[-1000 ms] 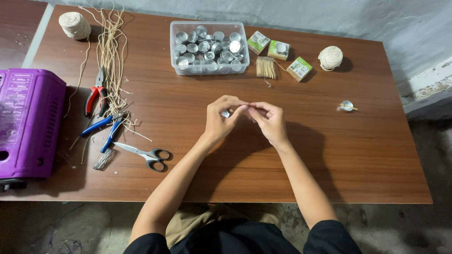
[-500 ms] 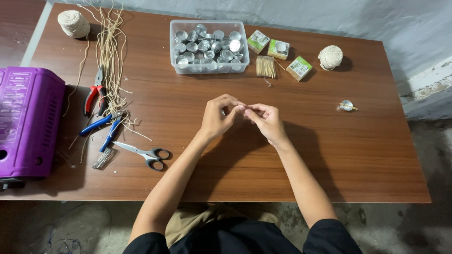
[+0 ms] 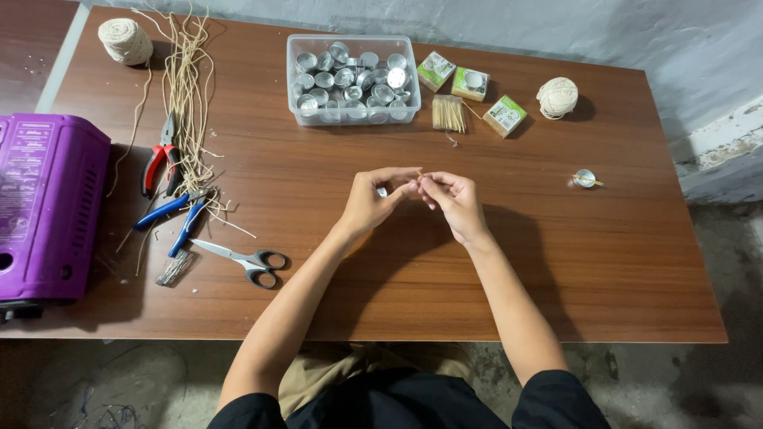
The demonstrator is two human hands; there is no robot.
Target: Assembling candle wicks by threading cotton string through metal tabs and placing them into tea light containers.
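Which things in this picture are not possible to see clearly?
Head view:
- Small metal piece between the left hand and right hand: mostly covered by fingers, too small to identify.
- Purple machine: cut off by the left edge.
- Small boxes: contents too small to tell.

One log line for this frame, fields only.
left hand: pinches small metal cup | right hand: pinches thin stick at cup | hands: touching, above table | scissors: untouched

Bare forearms, short black sleeves, khaki trousers at the lap.
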